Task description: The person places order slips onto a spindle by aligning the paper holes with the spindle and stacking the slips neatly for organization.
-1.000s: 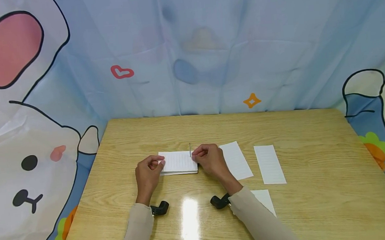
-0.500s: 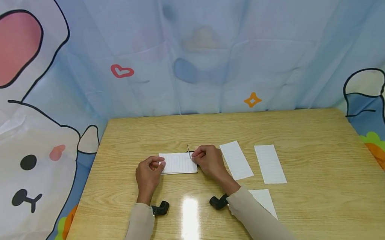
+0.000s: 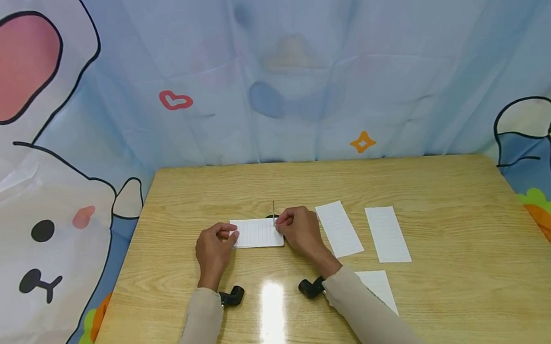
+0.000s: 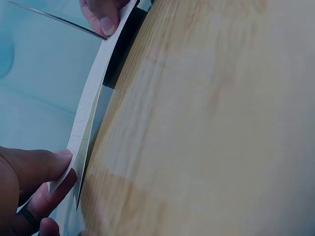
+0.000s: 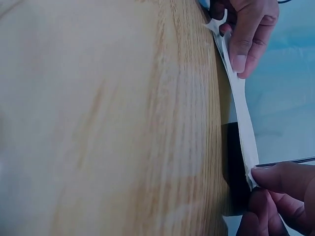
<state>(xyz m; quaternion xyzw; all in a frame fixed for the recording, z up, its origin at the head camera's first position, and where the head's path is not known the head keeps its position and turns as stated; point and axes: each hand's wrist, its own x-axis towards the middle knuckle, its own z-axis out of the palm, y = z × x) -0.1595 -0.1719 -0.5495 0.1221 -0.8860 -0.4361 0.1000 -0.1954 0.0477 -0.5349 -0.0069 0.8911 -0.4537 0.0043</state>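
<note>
A lined white paper sheet [image 3: 255, 233] lies crosswise over a receipt spike. The spike's thin metal rod [image 3: 273, 209] stands up through the sheet near its right end, and its black base [image 4: 124, 51] shows beneath. My left hand [image 3: 214, 251] pinches the sheet's left end between thumb and fingers. At the right end, my right hand [image 3: 302, 231] pinches the sheet right beside the rod. In the left wrist view, another layer of paper [image 4: 87, 147] lies under the top one, with a narrow gap at the left end.
To the right of my right hand lie two loose lined sheets, the nearer one [image 3: 339, 229] tilted and the farther one [image 3: 388, 234] beyond it. A third sheet [image 3: 380, 288] is partly covered by my right sleeve. A printed curtain [image 3: 298, 84] hangs behind the wooden table [image 3: 458, 265].
The sheet has come down slightly, and the gap along its near edge has narrowed. The rod leaned left half a second ago and stands upright now. Both hands keep their grip.
</note>
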